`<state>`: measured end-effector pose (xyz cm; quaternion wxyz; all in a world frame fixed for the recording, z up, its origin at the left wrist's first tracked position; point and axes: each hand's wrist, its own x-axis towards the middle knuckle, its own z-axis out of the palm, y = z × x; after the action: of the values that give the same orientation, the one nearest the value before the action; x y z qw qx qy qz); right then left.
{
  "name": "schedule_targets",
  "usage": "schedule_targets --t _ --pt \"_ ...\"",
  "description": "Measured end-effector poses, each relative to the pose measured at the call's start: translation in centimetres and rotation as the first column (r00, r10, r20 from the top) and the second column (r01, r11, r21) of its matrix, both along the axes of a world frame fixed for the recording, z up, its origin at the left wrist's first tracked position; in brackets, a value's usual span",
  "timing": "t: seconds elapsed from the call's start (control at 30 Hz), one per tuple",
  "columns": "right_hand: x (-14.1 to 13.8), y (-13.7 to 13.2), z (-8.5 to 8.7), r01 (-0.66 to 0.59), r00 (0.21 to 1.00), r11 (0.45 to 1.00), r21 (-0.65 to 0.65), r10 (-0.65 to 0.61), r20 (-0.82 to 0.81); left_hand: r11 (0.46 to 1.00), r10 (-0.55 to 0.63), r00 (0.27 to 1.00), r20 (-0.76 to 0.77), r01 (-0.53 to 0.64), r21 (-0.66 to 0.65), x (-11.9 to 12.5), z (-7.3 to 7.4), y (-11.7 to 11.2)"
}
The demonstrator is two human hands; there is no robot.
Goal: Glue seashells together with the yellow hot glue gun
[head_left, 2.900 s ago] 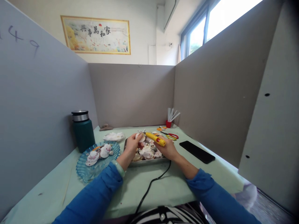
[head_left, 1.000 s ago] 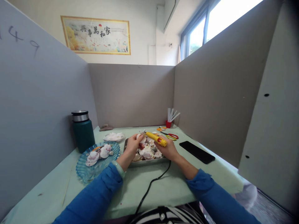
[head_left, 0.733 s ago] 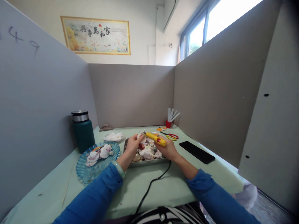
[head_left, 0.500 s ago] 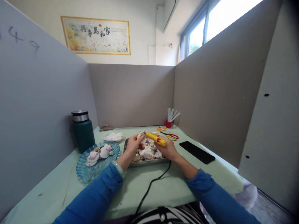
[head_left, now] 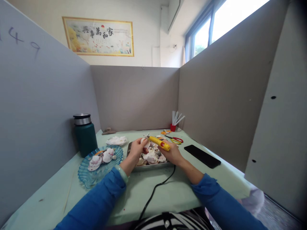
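Observation:
My left hand (head_left: 135,151) holds a small pale seashell (head_left: 144,141) up over a metal tray (head_left: 153,166) heaped with mixed shells. My right hand (head_left: 171,153) grips a yellow glue gun (head_left: 159,143) with a red button, its nozzle pointing left and touching the held shell. The gun's black cord (head_left: 153,191) runs down across the table toward me. A blue glass plate (head_left: 88,179) to the left of the tray carries several white and pink shells.
A dark green flask (head_left: 84,134) stands at the left partition. A black phone (head_left: 202,155) lies right of the tray. Red-handled scissors (head_left: 176,139) and a red cup of white sticks (head_left: 173,126) sit at the back right. Grey partitions enclose the green table on three sides.
Both hands stay almost still over the tray. The held shell and the gun's tip have shifted slightly, staying together.

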<state>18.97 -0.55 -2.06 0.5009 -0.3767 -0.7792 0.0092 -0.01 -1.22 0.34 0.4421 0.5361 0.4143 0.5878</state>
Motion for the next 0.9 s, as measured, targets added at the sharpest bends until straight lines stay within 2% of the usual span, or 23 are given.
schedule_targets --t 0.33,0.53,0.9 --pt "0.0 0.0 -0.1 0.02 1.0 1.0 -0.001 -0.02 0.015 1.0 -0.012 1.0 0.021 0.012 -0.001 0.05 0.26 -0.13" --pt "0.03 0.11 -0.04 0.032 0.999 0.999 -0.008 -0.032 -0.011 1.0 0.004 0.997 0.077 -0.006 0.018 -0.1 -0.02 0.33" --pt "-0.01 0.05 0.02 0.037 0.999 0.999 -0.026 -0.037 0.001 1.0 0.02 0.997 0.074 -0.021 0.013 -0.21 -0.17 0.52"
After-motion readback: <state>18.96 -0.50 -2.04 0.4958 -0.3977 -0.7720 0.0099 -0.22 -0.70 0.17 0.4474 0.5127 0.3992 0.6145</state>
